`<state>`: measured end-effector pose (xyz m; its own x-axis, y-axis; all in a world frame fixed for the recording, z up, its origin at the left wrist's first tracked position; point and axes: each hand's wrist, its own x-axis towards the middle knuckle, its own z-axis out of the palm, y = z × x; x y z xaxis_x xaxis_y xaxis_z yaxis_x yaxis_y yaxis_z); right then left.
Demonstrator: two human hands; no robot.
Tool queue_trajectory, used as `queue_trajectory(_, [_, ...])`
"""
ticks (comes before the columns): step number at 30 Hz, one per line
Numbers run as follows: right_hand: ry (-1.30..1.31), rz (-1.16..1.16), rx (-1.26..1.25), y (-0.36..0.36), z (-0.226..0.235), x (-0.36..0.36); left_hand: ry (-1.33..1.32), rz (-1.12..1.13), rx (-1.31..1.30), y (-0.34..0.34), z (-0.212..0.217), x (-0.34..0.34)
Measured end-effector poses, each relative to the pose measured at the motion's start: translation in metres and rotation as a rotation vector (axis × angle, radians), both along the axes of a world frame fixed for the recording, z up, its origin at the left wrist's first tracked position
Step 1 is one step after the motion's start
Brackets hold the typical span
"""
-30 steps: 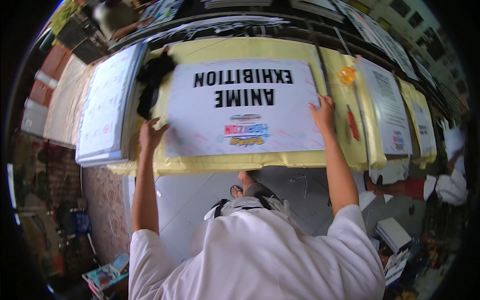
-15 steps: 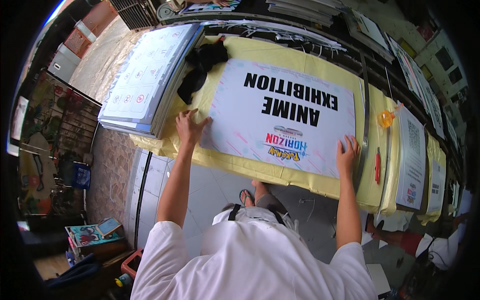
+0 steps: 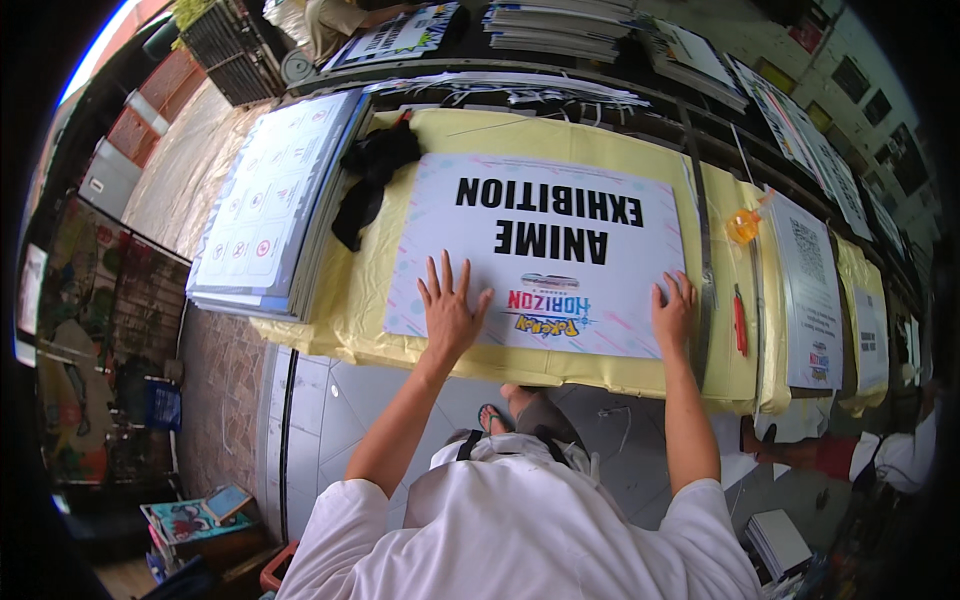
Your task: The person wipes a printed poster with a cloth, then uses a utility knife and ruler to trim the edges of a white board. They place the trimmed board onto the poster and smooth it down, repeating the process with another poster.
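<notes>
In the head view, the left hand [image 3: 448, 312] lies flat with spread fingers on the white poster [image 3: 545, 250]. The right hand [image 3: 673, 312] presses open on its near right corner, beside a metal ruler [image 3: 703, 250].

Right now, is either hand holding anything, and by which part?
Nothing is gripped. Both hands lie flat on the white poster: left hand near its lower left, right hand at its lower right corner.
</notes>
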<state>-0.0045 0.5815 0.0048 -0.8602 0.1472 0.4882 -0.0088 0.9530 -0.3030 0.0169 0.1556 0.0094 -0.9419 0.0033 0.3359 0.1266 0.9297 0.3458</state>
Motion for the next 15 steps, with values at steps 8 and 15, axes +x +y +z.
queue_trajectory(8, [0.033, -0.026, -0.019, -0.001, 0.000, 0.004, -0.111, -0.019, -0.147, 0.011, 0.015, -0.006])
queue_trajectory(15, [0.001, 0.034, -0.076, -0.004, 0.011, 0.005, 0.028, 0.435, -0.027, -0.091, 0.030, -0.185])
